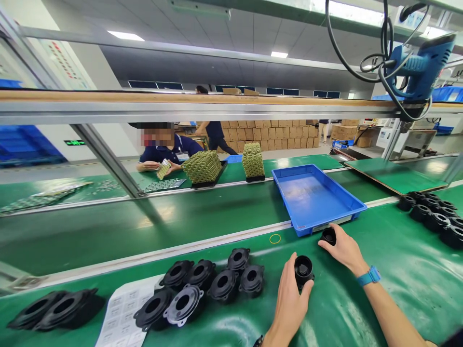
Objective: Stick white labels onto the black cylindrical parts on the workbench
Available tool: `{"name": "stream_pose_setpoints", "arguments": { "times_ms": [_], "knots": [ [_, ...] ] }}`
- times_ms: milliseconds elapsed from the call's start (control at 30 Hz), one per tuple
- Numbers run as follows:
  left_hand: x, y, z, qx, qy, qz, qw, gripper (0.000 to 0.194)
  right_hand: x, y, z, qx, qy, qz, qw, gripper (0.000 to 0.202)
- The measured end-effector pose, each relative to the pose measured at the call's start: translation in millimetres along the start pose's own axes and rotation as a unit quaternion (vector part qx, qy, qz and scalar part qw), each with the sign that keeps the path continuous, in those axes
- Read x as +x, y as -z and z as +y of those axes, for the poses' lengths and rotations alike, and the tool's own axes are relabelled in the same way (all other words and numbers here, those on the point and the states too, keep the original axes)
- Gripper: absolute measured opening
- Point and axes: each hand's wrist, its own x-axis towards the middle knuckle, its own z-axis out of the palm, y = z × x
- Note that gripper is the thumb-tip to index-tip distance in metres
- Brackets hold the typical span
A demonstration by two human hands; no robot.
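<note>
Black round parts are what my two hands are on. My left hand (289,299) is wrapped around one black cup part (303,269), fingers curled on its side and thumb on the other, so it stands up with its hole facing the ceiling. My right hand (343,248) has its fingertips closed on a second small black part (328,235), which sits on the green surface (361,308) just beside the blue tray (314,195). I think I hold them by the sides so the open tops stay easy to see.

Near my left hand is a bunch of flat black ring parts (213,282), lying close together, some leaning on each other. Some of them rest on a white paper sheet (119,313). More black cup parts (434,217) wait in a group far off to my right. The blue tray looks like it has nothing in it.

Across the belt, another person (162,152) in a dark blue shirt holds something small, next to tall stacks of green rings (202,166).
</note>
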Motion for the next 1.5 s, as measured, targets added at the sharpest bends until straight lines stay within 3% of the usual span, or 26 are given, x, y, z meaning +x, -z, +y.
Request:
{"name": "stream_pose_setpoints", "arguments": {
  "times_ms": [100,233,400,533,633,733,833,1000,1200,1367,1433,1500],
  "knots": [
    [1.4,-0.2,0.8,0.001,0.011,-0.005,1.0,0.074,-0.2,-1.5,1.0,-0.001,0.005,0.011,1.0,0.071],
    [2.2,1.0,5.4,-0.007,0.029,-0.004,1.0,0.073,-1.1,-3.5,1.6,-0.009,0.009,0.013,1.0,0.062],
    [2.2,7.2,18.0,-0.059,0.063,0.029,0.996,0.07,-1.1,-4.3,4.4,-0.018,0.001,0.033,0.999,0.058],
    [2.8,14.8,28.0,-0.201,0.086,0.036,0.975,0.07,-0.7,0.4,2.7,-0.011,0.02,0.151,0.988,0.063],
    [3.1,18.3,32.1,-0.289,0.106,0.026,0.951,0.073,-5.8,4.9,-7.4,0.067,0.107,0.229,0.965,0.045],
    [2.5,19.6,33.4,-0.32,0.12,0.026,0.939,0.075,-17.3,4.2,-24.5,0.163,0.215,0.185,0.945,0.028],
    [1.0,20.3,32.8,-0.327,0.123,0.031,0.937,0.072,-30.0,-3.6,-40.3,0.21,0.294,0.111,0.926,0.026],
    [-0.7,19.0,30.3,-0.319,0.131,0.027,0.938,0.06,-39.2,-18.1,-45.8,0.228,0.338,0.068,0.91,0.028],
    [-2.4,12.1,26.8,-0.135,0.044,0.036,0.989,0.069,-35.3,-22.9,-33.3,0.238,0.322,0.096,0.911,0.028],
    [-7.0,12.7,29.4,-0.054,-0.013,-0.014,0.998,0.08,-31.8,-30.2,-27.2,0.226,0.347,0.11,0.904,0.026],
    [-10.0,18.7,36.9,-0.033,-0.064,0.01,0.997,0.079,-30.8,-34.7,-24.7,0.224,0.357,0.108,0.9,0.026],
    [-13.5,31.5,46.5,-0.011,-0.134,0.079,0.988,0.066,-29.5,-41.0,-19.5,0.223,0.359,0.106,0.9,0.027]
  ]
}}
